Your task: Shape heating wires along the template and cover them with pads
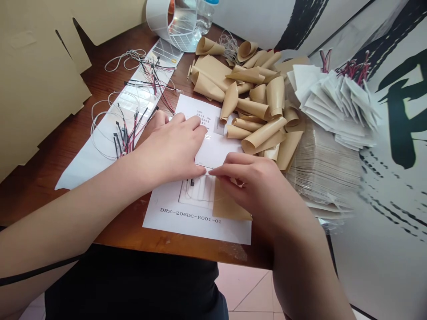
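– Hands on the white printed paper sheet [200, 224]?
– Left hand [170, 146] spread flat at the sheet's centre, grasping nothing, thumb tip meeting the other's fingertips. Right hand [256, 184] pinching the top edge of a flat tan paper strip [228, 208], lying across the sheet's lower right.
– And around the sheet?
– Clear rectangular film with a thin wire [196, 191] on its lower middle, touching the strip. Heap of curled tan paper scraps [256, 106] beyond its upper right corner; red-and-black wire leads [125, 133] off its left edge
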Demonstrator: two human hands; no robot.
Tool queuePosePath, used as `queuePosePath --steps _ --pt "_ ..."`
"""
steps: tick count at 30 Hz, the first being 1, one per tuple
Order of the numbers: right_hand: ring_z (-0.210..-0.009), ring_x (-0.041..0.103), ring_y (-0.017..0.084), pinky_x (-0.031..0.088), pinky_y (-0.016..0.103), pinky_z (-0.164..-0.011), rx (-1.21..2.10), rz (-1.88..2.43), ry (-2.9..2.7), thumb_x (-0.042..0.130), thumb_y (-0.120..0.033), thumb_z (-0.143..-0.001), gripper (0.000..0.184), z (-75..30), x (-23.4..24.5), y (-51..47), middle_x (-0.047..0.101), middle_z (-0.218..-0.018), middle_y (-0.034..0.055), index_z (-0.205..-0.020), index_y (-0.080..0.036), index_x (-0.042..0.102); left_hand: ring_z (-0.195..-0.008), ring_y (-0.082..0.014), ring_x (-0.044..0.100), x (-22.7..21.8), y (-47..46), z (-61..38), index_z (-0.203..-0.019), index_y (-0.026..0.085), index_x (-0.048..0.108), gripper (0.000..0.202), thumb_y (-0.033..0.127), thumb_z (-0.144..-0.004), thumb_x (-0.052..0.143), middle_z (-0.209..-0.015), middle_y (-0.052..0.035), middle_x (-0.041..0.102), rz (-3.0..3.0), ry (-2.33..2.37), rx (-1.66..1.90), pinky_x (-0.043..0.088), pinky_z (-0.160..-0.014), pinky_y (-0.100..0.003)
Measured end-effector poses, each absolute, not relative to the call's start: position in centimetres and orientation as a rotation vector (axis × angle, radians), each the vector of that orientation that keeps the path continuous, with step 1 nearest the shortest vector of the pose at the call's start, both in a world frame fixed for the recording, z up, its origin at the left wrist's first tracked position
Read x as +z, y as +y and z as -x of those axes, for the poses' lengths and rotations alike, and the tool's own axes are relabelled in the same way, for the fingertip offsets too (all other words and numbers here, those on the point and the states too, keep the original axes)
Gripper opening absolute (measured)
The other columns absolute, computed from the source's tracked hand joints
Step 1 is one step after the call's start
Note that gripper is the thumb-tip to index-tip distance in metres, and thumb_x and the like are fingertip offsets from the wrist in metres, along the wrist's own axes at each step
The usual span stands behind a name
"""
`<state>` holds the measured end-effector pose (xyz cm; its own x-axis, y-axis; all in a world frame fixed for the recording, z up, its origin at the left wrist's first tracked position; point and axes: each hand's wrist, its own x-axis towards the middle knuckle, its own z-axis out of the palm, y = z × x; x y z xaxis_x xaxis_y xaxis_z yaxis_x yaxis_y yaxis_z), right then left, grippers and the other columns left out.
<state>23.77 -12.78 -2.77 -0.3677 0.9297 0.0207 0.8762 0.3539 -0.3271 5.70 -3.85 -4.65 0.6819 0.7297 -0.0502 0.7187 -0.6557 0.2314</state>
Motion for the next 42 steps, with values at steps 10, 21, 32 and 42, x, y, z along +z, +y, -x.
queuePosePath --steps 10,21,32,42 --pt "-0.059 0.05 0.011 0.037 0.028 -0.059 0.408 1.639 -2.422 0.055 -0.006 -0.09 0.029 -23.65 -3.0 -12.8 0.06 -0.069 0.0017 -0.081 -0.018 0.08 -0.123 -0.0404 0.05 -4.24 -4.13 -5.83 -0.138 0.017 0.058 0.065 0.053 -0.083 0.062 -0.129 -0.0148 0.061 -2.684 1.154 0.01 0.031 -0.106 -0.058" --pt "-0.06 0.051 0.012 0.035 0.028 -0.058 0.369 1.654 -2.379 0.057 -0.007 -0.089 0.023 -23.57 -2.78 -12.75 0.06 -0.069 0.0011 -0.078 -0.015 0.076 -0.118 -0.0398 0.053 -4.41 -4.12 -5.72 -0.138 0.015 0.057 0.065 0.056 -0.087 0.053 -0.124 -0.016 0.061 -2.719 1.137 0.037 0.036 -0.1 -0.057" --pt "-0.063 0.059 0.013 0.042 0.027 -0.06 0.415 1.64 -2.309 0.058 -0.008 -0.089 0.015 -23.44 -2.64 -12.76 0.069 -0.074 0.0021 -0.086 -0.014 0.072 -0.118 -0.0393 0.052 -4.69 -4.32 -5.92 -0.135 0.013 0.059 0.063 0.054 -0.087 0.058 -0.125 -0.0175 0.062 -2.78 1.127 0.07 0.035 -0.099 -0.056" --pt "-0.063 0.06 0.014 0.041 0.026 -0.059 0.489 1.749 -2.323 0.063 -0.013 -0.086 0.009 -23.93 -2.16 -12.89 0.066 -0.067 -0.0003 -0.091 -0.016 0.071 -0.12 -0.0402 0.052 -4.18 -4.58 -6.14 -0.127 0.013 0.062 0.059 0.054 -0.086 0.061 -0.125 -0.017 0.061 -2.772 1.143 0.027 0.035 -0.101 -0.058"
